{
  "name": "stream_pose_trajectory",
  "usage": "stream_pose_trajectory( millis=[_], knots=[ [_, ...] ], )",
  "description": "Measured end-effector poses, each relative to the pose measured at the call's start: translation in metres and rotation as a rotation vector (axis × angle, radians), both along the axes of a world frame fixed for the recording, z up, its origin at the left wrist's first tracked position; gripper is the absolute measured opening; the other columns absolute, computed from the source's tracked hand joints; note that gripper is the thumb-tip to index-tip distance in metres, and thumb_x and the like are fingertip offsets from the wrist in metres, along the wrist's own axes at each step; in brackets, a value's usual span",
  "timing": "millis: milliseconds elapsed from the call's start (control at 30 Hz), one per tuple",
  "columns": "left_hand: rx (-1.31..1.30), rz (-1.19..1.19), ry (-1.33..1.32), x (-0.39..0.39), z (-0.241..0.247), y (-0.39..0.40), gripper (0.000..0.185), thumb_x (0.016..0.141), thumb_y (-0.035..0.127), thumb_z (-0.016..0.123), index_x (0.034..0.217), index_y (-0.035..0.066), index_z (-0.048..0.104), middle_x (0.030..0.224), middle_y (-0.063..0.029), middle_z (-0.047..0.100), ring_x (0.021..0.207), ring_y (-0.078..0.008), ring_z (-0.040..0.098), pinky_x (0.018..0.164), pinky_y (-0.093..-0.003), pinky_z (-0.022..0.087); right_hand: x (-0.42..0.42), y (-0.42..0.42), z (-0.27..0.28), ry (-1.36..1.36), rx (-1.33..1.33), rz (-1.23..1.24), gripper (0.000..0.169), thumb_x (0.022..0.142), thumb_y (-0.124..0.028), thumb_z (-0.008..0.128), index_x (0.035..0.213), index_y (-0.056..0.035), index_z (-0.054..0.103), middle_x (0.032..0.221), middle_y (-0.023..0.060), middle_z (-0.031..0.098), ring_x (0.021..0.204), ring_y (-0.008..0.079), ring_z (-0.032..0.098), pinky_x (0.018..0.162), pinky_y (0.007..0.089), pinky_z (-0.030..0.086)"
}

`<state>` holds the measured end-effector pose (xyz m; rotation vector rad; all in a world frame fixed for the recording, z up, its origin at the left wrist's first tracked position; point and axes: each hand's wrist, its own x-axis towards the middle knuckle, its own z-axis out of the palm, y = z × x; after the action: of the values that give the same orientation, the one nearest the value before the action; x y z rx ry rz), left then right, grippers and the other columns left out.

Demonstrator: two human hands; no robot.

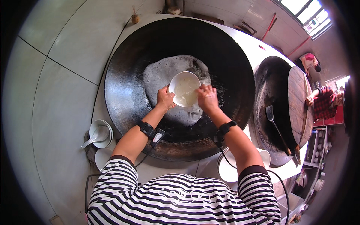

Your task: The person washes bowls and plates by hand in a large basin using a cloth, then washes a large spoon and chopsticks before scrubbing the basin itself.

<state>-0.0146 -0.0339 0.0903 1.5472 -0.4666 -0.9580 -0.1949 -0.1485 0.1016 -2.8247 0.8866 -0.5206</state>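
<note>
A white bowl (184,87) with cloudy liquid inside is held over the middle of a large black wok (180,33). My left hand (165,98) grips its left rim, thumb on top. At the right rim is my right hand (207,97), slightly blurred, its fingers over the edge; whether it also holds a cloth is hidden. Below the bowl, foamy, soapy water (160,73) pools in the bottom of the wok.
Stacked white bowls with a spoon (98,135) stand left of the wok; white dishes (228,168) sit at its lower right. A second wok (263,92) holds a metal spatula (270,112) beneath a half wooden lid (296,104). Another person's hand (310,100) is by that lid.
</note>
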Motion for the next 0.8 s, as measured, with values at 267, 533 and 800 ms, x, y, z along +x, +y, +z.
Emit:
stream_pose_trajectory(
  millis=[267, 533, 800],
  knots=[
    [-0.326, 0.094, -1.019, 0.035, 0.041, 0.002, 0.047, 0.079, -0.001, 0.051, 0.125, 0.007, 0.054, 0.107, -0.0194, 0.063, 0.096, -0.0335, 0.063, 0.078, -0.0359, 0.052, -0.012, -0.014, 0.002, -0.305, 0.338, -0.245, 0.027, 0.072, -0.006, 0.065, 0.099, -0.0106, 0.062, 0.094, 0.0099, 0.058, 0.089, 0.0277, 0.059, 0.076, 0.0371, 0.049],
    [-0.613, 0.105, -1.137, 0.041, 0.105, 0.009, 0.035, 0.091, 0.009, 0.055, 0.126, 0.006, 0.054, 0.102, -0.0120, 0.066, 0.083, -0.0208, 0.065, 0.068, -0.0273, 0.051, -0.014, 0.000, 0.034, -0.411, 0.521, -0.211, 0.020, 0.078, -0.009, 0.064, 0.097, -0.0083, 0.062, 0.089, 0.0094, 0.061, 0.082, 0.0226, 0.063, 0.074, 0.0337, 0.049],
    [-0.468, 0.094, -0.098, -0.001, 0.111, 0.035, 0.031, 0.085, 0.012, 0.063, 0.114, 0.003, 0.058, 0.079, -0.0048, 0.063, 0.055, -0.0129, 0.058, 0.045, -0.0253, 0.043, 0.010, 0.040, 0.096, -0.645, 0.727, -0.076, 0.019, 0.083, -0.011, 0.065, 0.100, -0.0034, 0.060, 0.085, 0.0054, 0.065, 0.076, 0.0142, 0.062, 0.072, 0.0276, 0.049]
  ],
)
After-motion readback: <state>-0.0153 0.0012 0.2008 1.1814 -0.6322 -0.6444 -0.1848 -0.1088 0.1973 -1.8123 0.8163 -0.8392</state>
